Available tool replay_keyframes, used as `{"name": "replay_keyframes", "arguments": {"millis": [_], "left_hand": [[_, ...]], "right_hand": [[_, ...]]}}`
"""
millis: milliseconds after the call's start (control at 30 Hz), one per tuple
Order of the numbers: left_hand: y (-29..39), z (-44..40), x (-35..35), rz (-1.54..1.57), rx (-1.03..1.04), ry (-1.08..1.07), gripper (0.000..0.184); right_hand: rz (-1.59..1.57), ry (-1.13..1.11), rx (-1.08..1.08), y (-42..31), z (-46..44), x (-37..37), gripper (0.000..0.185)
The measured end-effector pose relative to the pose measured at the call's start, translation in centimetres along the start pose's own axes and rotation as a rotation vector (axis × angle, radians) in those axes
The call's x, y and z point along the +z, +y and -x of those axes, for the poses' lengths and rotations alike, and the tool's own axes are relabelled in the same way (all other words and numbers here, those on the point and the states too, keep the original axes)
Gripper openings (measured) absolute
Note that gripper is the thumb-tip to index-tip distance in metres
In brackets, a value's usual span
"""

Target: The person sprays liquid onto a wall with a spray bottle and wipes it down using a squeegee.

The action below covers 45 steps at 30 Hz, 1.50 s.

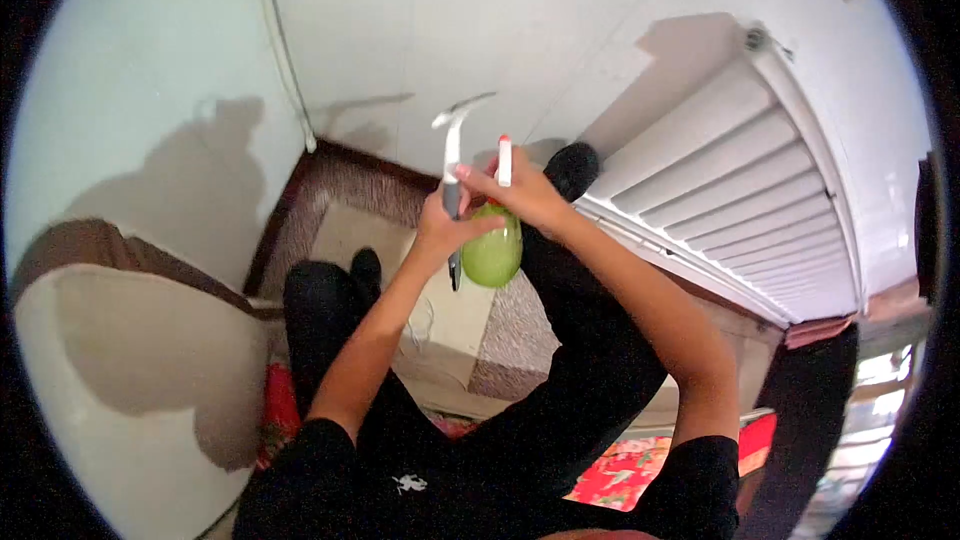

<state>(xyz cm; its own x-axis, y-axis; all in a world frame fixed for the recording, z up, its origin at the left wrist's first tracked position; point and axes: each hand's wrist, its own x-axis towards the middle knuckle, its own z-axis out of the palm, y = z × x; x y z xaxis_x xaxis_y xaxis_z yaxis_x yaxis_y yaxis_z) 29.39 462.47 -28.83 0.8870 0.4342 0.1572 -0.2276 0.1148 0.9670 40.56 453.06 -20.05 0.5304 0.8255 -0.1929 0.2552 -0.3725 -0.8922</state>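
Note:
My left hand [440,230] is closed around the grey-and-black handle of a white-headed T-shaped tool [453,145] that looks like a squeegee. The tool's thin-edged head points away, toward the wall. My left thumb lies across a rounded bottle of green liquid [491,258], which seems to be a spray bottle. Its white sprayer top with a red tip [505,162] sticks up by my right hand [525,198]. That hand is closed about the bottle's neck, and one of its digits reaches the tool's shaft. Several fingers are hidden.
White walls meet in a corner [310,145] ahead. A white radiator [720,165] runs along the right wall. Left is a pale panel with a brown top [140,340]. My black-clad legs frame the patterned floor [510,345]; red floral cloth [620,475] lies beneath me.

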Motion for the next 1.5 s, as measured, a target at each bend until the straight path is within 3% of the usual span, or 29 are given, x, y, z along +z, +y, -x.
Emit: {"name": "replay_keyframes", "arguments": {"millis": [33, 67, 100, 200, 367, 433, 500, 567, 800, 900, 967, 1000, 1100, 1267, 1333, 1500], "left_hand": [[-0.5, -0.1, -0.3, -0.051, -0.020, 0.002, 0.056], [-2.2, 0.1, -0.1, 0.096, -0.029, 0.028, 0.061], [-3.5, 0.2, -0.2, 0.114, -0.006, -0.013, 0.057], [-4.5, -0.1, -0.8, 0.213, -0.087, -0.143, 0.052], [-2.7, 0.7, -1.5, 0.270, -0.103, -0.104, 0.043], [-1.7, 0.6, -2.0, 0.349, -0.229, -0.131, 0.039], [-3.0, 0.4, -1.7, 0.267, -0.227, -0.112, 0.038], [-3.7, 0.2, -1.1, 0.218, -0.172, -0.095, 0.034], [-4.7, 0.4, -0.5, 0.180, -0.187, -0.094, 0.032], [-4.8, 0.9, -0.5, 0.110, -0.087, -0.097, 0.039], [-4.4, 1.6, -0.1, -0.229, -0.169, -0.021, 0.054], [-4.2, 1.9, -0.1, -0.231, -0.152, -0.023, 0.054], [-3.7, 2.7, -0.2, -0.332, -0.128, 0.005, 0.073], [-3.9, 1.9, -0.8, -0.243, -0.103, 0.049, 0.077], [-2.2, 1.2, -1.6, -0.306, -0.151, -0.076, 0.079], [-1.8, 0.7, -2.0, -0.210, -0.063, -0.034, 0.083]], "right_hand": [[0.007, -0.053, 0.019, -0.9, -0.2, 0.6, 0.043], [0.050, -0.080, 0.004, -0.9, -0.3, 1.3, 0.038], [0.102, -0.015, -0.046, 1.1, -1.0, 2.2, 0.040], [0.102, 0.009, 0.149, 4.1, -1.7, 2.4, 0.049], [-0.264, -0.092, 0.377, 3.4, -0.9, 2.3, 0.084], [-0.373, -0.106, 0.431, 2.5, -0.8, 1.6, 0.081], [-0.401, -0.129, 0.448, 2.0, -0.5, 1.6, 0.083], [-0.382, 0.060, 0.425, 0.5, 0.2, 1.9, 0.076], [-0.342, 0.111, 0.439, 1.1, -0.3, 2.3, 0.048], [-0.102, 0.064, 0.375, 1.0, -0.6, 3.6, 0.039], [-0.036, 0.064, 0.369, 2.6, -0.6, 3.4, 0.036], [0.032, 0.063, 0.362, 3.6, -0.8, 3.1, 0.033], [0.012, 0.131, 0.318, 3.9, -0.9, 2.8, 0.034], [0.132, 0.126, 0.204, 2.5, -1.3, 1.6, 0.036], [0.029, 0.115, 0.241, -0.1, -0.8, 2.1, 0.032], [-0.004, 0.209, 0.094, -1.3, -0.7, 1.6, 0.032]]}}
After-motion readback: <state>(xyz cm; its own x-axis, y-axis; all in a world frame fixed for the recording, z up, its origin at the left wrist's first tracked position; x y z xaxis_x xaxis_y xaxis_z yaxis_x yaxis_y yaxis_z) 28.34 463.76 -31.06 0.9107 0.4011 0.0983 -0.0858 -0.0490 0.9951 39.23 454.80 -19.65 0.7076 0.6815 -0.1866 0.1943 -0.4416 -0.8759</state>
